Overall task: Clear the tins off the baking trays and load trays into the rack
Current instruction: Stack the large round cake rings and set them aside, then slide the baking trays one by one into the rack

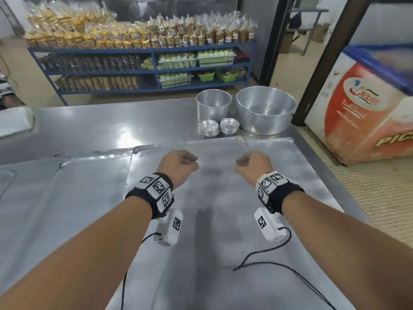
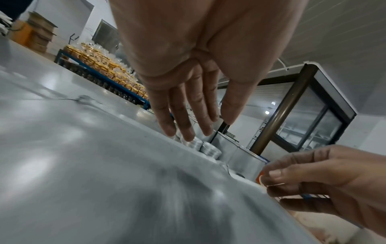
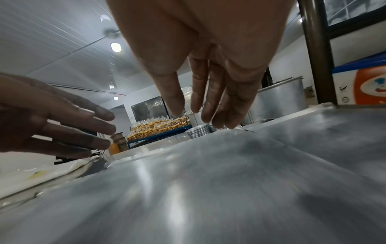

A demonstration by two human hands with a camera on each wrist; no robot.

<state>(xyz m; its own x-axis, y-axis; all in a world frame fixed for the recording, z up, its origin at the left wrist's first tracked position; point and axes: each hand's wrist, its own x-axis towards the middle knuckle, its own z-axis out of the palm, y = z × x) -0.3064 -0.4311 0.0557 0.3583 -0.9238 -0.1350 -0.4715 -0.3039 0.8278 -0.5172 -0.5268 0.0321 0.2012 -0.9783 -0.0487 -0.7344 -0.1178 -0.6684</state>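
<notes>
A large bare baking tray (image 1: 223, 220) lies on the steel table before me, and a second tray (image 1: 55, 198) lies beside it on the left. Both hands hover over the near tray's far half, holding nothing. My left hand (image 1: 184, 163) hangs with relaxed, nearly straight fingers (image 2: 188, 118). My right hand (image 1: 249, 163) is about a hand's width to its right, its fingers (image 3: 211, 102) pointing down, loose. Beyond the tray's far edge stand two stacks of small tins (image 1: 209, 128) (image 1: 229, 125), also visible as stacks (image 2: 210, 151) (image 3: 198, 132) in the wrist views. Behind them are two large round tins (image 1: 213, 104) (image 1: 266, 108).
A blue shelf unit (image 1: 143, 63) full of bagged goods runs along the back wall. A chest freezer (image 1: 362, 104) and a dark post (image 1: 312, 86) stand right of the table. A white object (image 1: 15, 121) lies at the table's far left. Woven matting (image 1: 384, 198) covers the floor on the right.
</notes>
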